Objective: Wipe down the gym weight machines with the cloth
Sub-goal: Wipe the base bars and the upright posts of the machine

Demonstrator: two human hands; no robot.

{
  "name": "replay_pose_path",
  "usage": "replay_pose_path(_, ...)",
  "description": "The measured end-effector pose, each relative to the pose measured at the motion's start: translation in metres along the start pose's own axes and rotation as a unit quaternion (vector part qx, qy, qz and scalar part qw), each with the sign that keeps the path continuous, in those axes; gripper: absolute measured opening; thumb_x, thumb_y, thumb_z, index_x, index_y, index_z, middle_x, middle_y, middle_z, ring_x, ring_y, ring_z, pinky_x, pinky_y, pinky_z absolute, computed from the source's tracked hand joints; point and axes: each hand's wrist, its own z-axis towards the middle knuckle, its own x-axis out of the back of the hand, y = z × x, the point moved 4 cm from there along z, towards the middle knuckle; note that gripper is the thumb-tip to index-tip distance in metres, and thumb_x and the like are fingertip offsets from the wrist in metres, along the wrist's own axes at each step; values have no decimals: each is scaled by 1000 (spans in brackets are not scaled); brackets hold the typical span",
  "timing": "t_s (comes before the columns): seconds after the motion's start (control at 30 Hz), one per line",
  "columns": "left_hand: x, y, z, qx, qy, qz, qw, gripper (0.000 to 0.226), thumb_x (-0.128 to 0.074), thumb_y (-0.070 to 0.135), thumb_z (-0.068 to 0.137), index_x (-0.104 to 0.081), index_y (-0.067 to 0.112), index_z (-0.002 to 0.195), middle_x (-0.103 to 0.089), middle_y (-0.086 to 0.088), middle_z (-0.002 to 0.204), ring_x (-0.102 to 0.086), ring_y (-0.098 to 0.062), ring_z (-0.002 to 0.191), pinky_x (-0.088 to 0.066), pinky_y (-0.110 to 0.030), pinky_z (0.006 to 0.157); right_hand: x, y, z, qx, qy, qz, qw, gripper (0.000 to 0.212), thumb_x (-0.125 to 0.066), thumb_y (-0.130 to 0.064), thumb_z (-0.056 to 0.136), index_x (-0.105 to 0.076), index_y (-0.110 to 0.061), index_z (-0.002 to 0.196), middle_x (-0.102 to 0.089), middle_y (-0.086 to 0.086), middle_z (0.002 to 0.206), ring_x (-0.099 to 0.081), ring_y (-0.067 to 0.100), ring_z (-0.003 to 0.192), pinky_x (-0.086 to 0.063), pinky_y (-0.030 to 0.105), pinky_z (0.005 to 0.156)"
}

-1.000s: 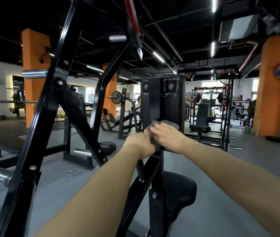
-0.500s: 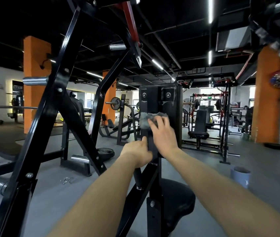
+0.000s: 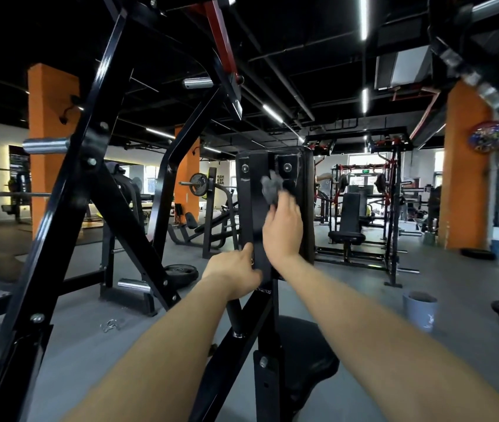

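While right hand point(image 3: 283, 229) presses cloth point(image 3: 271, 185) flat-fingered atop back pad point(image 3: 246, 208), left hand point(image 3: 236, 271) grips pad's bottom; seat point(image 3: 306, 357), frame point(image 3: 68, 190) likely left.

On your right, a blue-grey bucket point(image 3: 419, 312) stands on the grey floor point(image 3: 348, 287). Left of you, a metal spring clip point(image 3: 110, 325) lies on that floor, with a loose weight plate point(image 3: 180, 272) further back. Orange pillars point(image 3: 50, 117) rise to a dark ceiling point(image 3: 309, 44) lit by strip lights point(image 3: 363, 16).
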Motion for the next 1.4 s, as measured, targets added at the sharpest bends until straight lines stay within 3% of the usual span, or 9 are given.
replay_pose_path(0.13, 1, 5, 0, -9, 3, 11, 1000, 32, -46, 43, 95, -45, 20, 118, -68, -5, 99, -63, -31, 94, -47, -39, 74, 1, 35, -55, -31, -61, -25, 997, 21, -52, -12, 103, -60, -8, 122, -64, 8, 122, -62, 30, 116, -50, 37, 89)
replay_pose_path(0.3, 2, 2, 0, -6, 11, 20, 1000, 34, -46, 42, 93, -45, 20, 119, -68, -6, 99, -62, -34, 95, -45, -39, 72, 12, -7, 10, -41, -38, 8, 998, 21, -55, -15, 105, -69, -7, 119, -56, 6, 132, -59, 16, 92, -39, 23, 80)
replay_pose_path(0.4, 2, 2, 1, -6, 7, 19, 1000, 34, -46, 42, 93, -46, 20, 119, -68, -6, 98, -62, -33, 92, -44, -39, 71, 14, -13, 40, -75, -5, 13, 997, 24, -56, -16, 104, -73, -10, 120, -66, 5, 123, -66, 21, 99, -39, 22, 80)
replay_pose_path(0.57, 5, 3, 0, -12, 15, 32, 999, 27, -45, 37, 93, -51, 18, 111, -67, -6, 99, -55, -30, 86, -40, -38, 70, 10, 5, -25, -79, 3, 18, 997, 27, -59, -12, 102, -72, -9, 126, -70, 5, 124, -67, 25, 106, -46, 26, 89)
replay_pose_path(0.8, 5, 5, -8, -11, 5, 49, 999, 23, -49, 26, 90, -49, 19, 112, -61, 0, 83, -61, -31, 82, -55, -42, 75, -1, 56, -148, -164, -95, 4, 982, 25, -61, -8, 99, -75, -13, 119, -71, 3, 117, -65, 25, 107, -52, 32, 90)
replay_pose_path(0.93, 8, 9, -12, -23, -5, 77, 997, 26, -50, 26, 87, -50, 19, 112, -64, -3, 87, -64, -33, 86, -56, -43, 76, -3, 46, -101, -220, -67, 21, 973, 25, -60, -8, 98, -76, -14, 118, -72, 7, 114, -68, 28, 104, -46, 26, 81)
replay_pose_path(1.13, 13, 12, -10, -39, 16, 77, 996, 31, -51, 31, 88, -52, 20, 117, -68, -5, 92, -64, -34, 88, -50, -37, 70, 0, 42, -89, -191, -16, 58, 980, 23, -62, -7, 98, -76, -12, 116, -75, 5, 114, -69, 25, 105, -49, 27, 87)
replay_pose_path(1.23, 12, 9, -8, -38, 46, 94, 994, 40, -54, 27, 89, -51, 21, 128, -66, -4, 89, -64, -35, 86, -52, -38, 70, -8, 67, -139, -216, -30, 38, 975, 22, -63, -8, 98, -75, -10, 116, -73, 7, 112, -67, 26, 103, -50, 31, 88)
replay_pose_path(1.4, 4, 11, -7, -26, 113, 126, 985, 21, -51, 23, 94, -51, 16, 114, -46, 0, 72, -50, -32, 72, -34, -34, 56, -22, 120, -203, -300, -122, -24, 946, 18, -60, -9, 98, -75, -11, 108, -75, 13, 101, -69, 36, 95, -55, 39, 82)
